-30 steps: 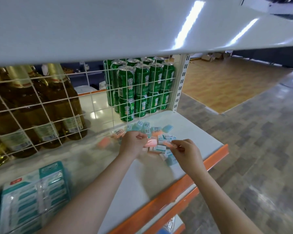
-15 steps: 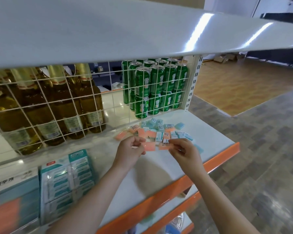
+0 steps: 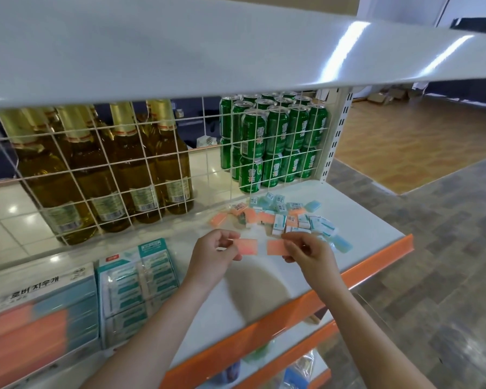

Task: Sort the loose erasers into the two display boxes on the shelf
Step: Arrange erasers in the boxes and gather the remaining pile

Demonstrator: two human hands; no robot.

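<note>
Currently L hand [image 3: 212, 255] pinching one orange eraser [image 3: 247, 246], R hand [image 3: 310, 255] pinching another [image 3: 277, 247], hands apart above shelf [image 3: 362, 228]. Loose eraser pile [image 3: 286, 217] just behind; display boxes [image 3: 82, 299] far left.

— What is the person wearing on the arms?
— Nothing that shows: both forearms are bare up to the frame's edge, no sleeve in sight.
— Rings, a watch?
— None visible on the left hand [image 3: 212, 255] or the right hand [image 3: 310, 258]; fingernails look short.
</note>
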